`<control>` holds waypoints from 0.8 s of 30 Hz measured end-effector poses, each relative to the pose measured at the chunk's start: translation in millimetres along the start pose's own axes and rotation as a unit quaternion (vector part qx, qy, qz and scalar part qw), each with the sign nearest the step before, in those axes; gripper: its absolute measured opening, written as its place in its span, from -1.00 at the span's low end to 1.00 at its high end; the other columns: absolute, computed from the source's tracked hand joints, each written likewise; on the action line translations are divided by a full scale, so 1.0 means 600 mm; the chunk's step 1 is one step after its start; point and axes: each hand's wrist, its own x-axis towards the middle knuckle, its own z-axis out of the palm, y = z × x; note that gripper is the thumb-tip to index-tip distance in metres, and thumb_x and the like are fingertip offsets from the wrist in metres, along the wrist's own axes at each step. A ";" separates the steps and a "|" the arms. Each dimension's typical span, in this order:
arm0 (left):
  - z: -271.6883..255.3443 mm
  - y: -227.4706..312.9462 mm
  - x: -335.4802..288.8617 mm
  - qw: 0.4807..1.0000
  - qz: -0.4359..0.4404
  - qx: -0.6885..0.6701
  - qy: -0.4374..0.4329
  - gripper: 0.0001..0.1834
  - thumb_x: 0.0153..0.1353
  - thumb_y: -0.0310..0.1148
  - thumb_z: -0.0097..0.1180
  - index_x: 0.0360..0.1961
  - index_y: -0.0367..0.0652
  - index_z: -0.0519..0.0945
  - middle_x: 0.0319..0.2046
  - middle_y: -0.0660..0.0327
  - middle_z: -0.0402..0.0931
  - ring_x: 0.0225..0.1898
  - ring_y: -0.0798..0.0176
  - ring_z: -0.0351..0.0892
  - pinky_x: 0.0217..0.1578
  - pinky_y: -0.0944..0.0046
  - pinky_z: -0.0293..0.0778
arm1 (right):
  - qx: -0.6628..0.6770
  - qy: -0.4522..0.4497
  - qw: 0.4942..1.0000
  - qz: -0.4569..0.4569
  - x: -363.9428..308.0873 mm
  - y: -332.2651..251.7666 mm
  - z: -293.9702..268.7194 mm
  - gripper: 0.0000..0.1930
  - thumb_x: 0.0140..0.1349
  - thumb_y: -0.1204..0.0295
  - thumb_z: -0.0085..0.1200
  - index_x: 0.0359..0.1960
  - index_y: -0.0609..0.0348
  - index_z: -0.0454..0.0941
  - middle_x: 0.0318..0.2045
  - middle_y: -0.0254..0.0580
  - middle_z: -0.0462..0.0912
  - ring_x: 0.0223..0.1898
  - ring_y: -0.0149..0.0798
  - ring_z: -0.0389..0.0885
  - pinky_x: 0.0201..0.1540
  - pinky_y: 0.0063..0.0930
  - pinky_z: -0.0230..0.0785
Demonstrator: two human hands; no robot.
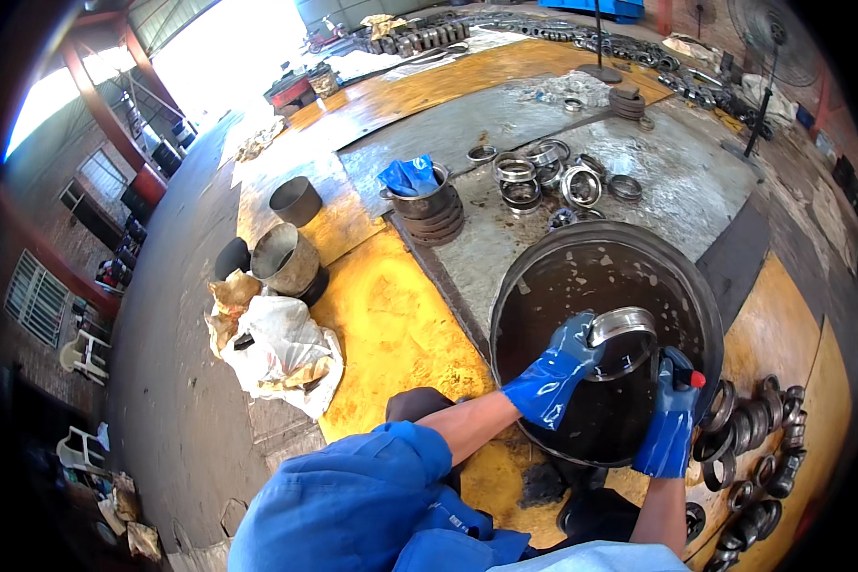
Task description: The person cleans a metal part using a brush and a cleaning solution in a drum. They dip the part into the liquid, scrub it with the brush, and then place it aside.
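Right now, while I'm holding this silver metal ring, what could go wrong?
The silver metal ring could slip from the blue-gloved left hand and splash into what looks like dark liquid in the round black tub. The small red-tipped object in the right hand might drop in too.

Shiny metal ring (623,318), glossy rubbery gloves (551,379), cloth sleeve (348,477)

Can read no words or numbers for certain. Shows white marks (467,524) in a small cluster on the front of the blue jacket (343,496), down near the lower edge of the view; looks like lettering, but is too small and blurred to make out. On the crumpled white sack (281,348), over to the left, cannot tell print from stains and folds.
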 end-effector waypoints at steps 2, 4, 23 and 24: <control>0.001 0.003 -0.003 1.000 -0.015 -0.023 -0.007 -0.59 0.00 -0.36 0.28 -0.06 -0.15 0.63 -0.17 -0.05 0.65 -0.07 -0.14 0.64 -0.01 0.04 0.56 | -0.004 0.000 1.000 0.001 -0.002 0.002 -0.002 -0.72 0.29 0.61 0.19 0.04 0.25 0.65 -0.04 -0.19 0.73 0.00 -0.35 0.67 0.15 -0.44 0.47; -0.001 0.006 -0.009 0.999 -0.023 -0.026 -0.003 -0.63 0.02 -0.37 0.27 -0.09 -0.16 0.63 -0.21 -0.06 0.65 -0.10 -0.15 0.66 -0.06 0.05 0.56 | -0.005 -0.001 1.000 0.002 -0.003 0.003 -0.002 -0.72 0.29 0.61 0.19 0.04 0.25 0.65 -0.04 -0.19 0.73 0.00 -0.35 0.67 0.14 -0.44 0.47; -0.029 -0.032 0.018 0.957 -0.122 -0.264 -0.004 -0.67 0.14 -0.51 0.39 -0.04 -0.19 0.69 -0.33 0.32 0.67 -0.36 0.41 0.61 -0.28 0.37 0.55 | -0.014 0.011 1.000 0.003 0.010 0.012 0.021 -0.70 0.30 0.57 0.21 0.07 0.21 0.64 -0.06 -0.22 0.73 -0.03 -0.38 0.68 0.11 -0.46 0.48; -0.045 0.014 0.035 0.944 -0.162 -0.287 -0.031 -0.78 0.19 -0.51 0.30 -0.11 -0.17 0.69 -0.37 0.33 0.65 -0.36 0.40 0.58 -0.26 0.35 0.52 | -0.012 0.021 0.999 0.027 0.009 0.001 0.001 -0.70 0.30 0.55 0.22 0.06 0.20 0.64 -0.09 -0.23 0.74 -0.05 -0.39 0.69 0.09 -0.48 0.49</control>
